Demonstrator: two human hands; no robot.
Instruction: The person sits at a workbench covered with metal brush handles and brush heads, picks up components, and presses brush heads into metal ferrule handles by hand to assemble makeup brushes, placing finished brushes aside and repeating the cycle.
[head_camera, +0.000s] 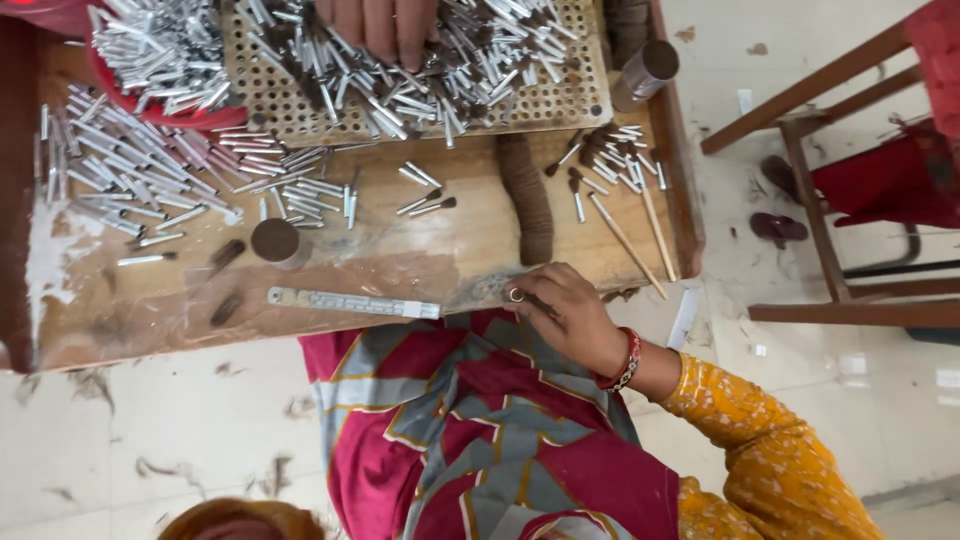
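Two hands (570, 315), one ruler (352, 302), two sticks (628, 243)

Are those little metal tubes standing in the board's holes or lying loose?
Lying loose: the tubes sprawl sideways over the board, edge holes empty.

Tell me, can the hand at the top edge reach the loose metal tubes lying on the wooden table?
Probably yes. The hand rests on the perforated board; the loose metal tubes lie just beyond its edge, with nothing tall between.
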